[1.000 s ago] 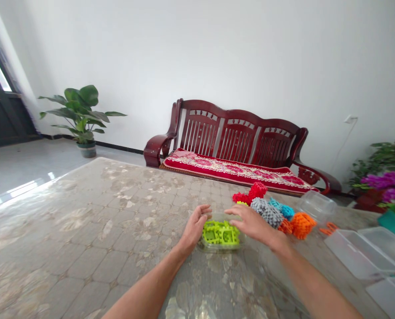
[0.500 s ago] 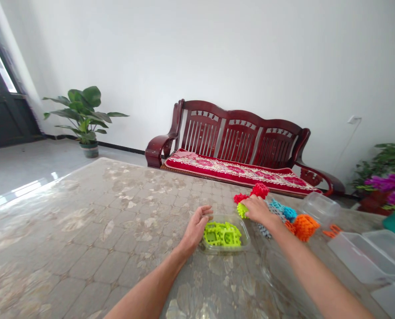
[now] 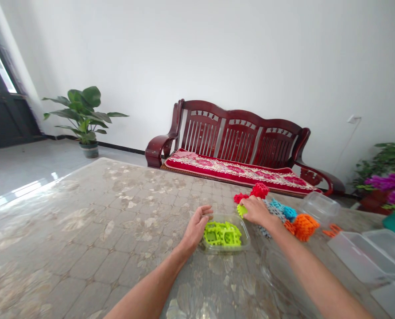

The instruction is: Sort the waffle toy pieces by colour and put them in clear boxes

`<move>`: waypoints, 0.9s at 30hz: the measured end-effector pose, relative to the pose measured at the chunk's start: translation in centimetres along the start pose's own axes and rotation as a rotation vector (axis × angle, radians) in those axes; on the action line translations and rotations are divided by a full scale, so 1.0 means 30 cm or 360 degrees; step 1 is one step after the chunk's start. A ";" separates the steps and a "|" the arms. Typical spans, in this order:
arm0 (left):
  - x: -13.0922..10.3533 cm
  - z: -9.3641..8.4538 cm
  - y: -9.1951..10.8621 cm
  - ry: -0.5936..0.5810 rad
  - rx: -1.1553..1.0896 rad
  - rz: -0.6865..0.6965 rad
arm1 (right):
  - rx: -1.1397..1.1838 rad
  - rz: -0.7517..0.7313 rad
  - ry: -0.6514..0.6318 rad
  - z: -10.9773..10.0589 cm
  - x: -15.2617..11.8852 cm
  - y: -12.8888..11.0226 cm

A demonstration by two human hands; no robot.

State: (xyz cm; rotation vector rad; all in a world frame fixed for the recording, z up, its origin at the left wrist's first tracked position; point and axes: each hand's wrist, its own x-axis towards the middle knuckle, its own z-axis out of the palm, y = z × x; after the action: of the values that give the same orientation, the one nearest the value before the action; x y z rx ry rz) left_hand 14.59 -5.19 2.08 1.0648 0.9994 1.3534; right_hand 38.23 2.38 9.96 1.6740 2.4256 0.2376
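My left hand (image 3: pixel 197 225) is at the left side of a clear plastic container (image 3: pixel 246 241), its fingers curved over the rim. Inside the container lie several lime-green interlocking plastic pieces (image 3: pixel 222 234). Farther back and to the right, my right hand (image 3: pixel 255 209) is closed on a lime-green interlocking piece (image 3: pixel 241 210), partly hidden by its fingers. Around that hand are red interlocking pieces (image 3: pixel 260 190), grey ones (image 3: pixel 276 210), blue ones (image 3: pixel 288 212) and orange ones (image 3: pixel 305 227).
A clear lid (image 3: pixel 267 270) lies under my right forearm. On the right stand an upturned clear container (image 3: pixel 320 207) and open translucent boxes (image 3: pixel 357 257). Loose orange pieces (image 3: pixel 332 231) lie near them. Behind the patterned table (image 3: pixel 84 221) is a wooden bench (image 3: pixel 237 137).
My right hand has shifted very slightly to the left over the green piece, covering more of it. My left hand and the container have stayed in place.
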 end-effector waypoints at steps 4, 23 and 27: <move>0.004 -0.002 -0.006 -0.0003 0.0003 0.0002 | 0.0133 0.0021 0.0166 -0.016 -0.014 -0.014; 0.013 -0.004 -0.018 0.0018 0.0055 0.0089 | 0.0848 -0.0580 0.0156 -0.102 -0.171 -0.327; 0.011 -0.001 -0.015 0.0013 -0.0002 0.0070 | 0.0720 -0.0588 0.0148 -0.091 -0.172 -0.332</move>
State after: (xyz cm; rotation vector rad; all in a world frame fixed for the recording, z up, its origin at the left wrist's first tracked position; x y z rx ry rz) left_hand 14.67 -4.83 1.66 1.0870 0.9858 1.3947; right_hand 30.35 -6.02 10.59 1.3318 2.9612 -0.3148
